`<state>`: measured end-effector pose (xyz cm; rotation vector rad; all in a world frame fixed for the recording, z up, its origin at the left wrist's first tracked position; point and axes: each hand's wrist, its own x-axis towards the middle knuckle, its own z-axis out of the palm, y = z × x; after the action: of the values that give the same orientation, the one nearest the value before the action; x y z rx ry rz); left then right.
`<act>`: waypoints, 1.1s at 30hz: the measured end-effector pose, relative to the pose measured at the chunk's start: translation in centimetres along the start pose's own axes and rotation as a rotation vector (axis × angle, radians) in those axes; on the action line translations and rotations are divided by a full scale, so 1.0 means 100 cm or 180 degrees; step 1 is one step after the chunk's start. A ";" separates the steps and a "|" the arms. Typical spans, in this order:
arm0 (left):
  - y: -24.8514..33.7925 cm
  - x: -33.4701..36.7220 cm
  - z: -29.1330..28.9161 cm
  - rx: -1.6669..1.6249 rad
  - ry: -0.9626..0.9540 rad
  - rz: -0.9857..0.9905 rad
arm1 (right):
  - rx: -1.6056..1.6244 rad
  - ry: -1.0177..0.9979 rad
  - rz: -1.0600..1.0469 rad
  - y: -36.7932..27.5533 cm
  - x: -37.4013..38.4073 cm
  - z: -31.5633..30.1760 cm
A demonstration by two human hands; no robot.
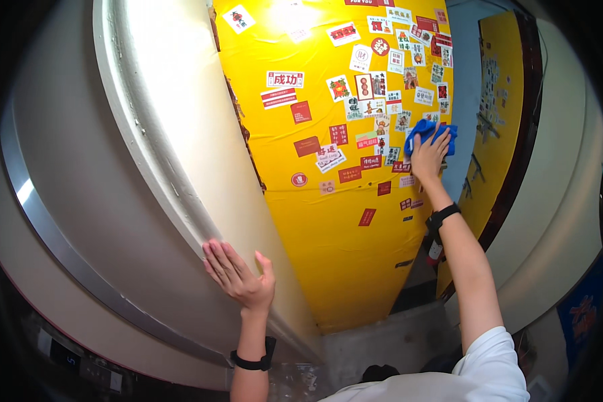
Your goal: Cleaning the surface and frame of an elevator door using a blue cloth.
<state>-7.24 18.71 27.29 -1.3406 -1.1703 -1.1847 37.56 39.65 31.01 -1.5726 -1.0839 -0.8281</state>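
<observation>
Right hand (430, 159): fingers spread over blue cloth (423, 127)
Left hand (244, 278): fingers extended, empty
Yellow door (335, 261): wiping apparently underway, extent unclear

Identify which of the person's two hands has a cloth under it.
The right hand, spread over a bunched blue cloth at the yellow door's right edge. The left hand has no visible cloth.

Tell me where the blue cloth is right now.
In the head view, the blue cloth is right of centre, under the right hand, against the yellow door near its right edge, beside a cluster of stickers.
</observation>
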 end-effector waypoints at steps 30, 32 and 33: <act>-0.001 0.001 0.004 0.0112 0.0059 -0.0006 | 0.0943 -0.0437 -0.1970 -0.280 -0.114 -0.015; 0.000 0.001 0.005 0.0076 0.0042 -0.0006 | 0.1005 -0.0726 -0.2086 -0.263 -0.129 -0.010; 0.000 0.001 0.005 0.0046 0.0024 0.0007 | 0.0906 -0.0778 -0.2074 -0.254 -0.133 -0.009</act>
<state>-7.24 19.22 27.33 -1.3254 -1.1695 -1.1767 9.06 37.77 28.11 -1.0990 -1.8570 -0.8604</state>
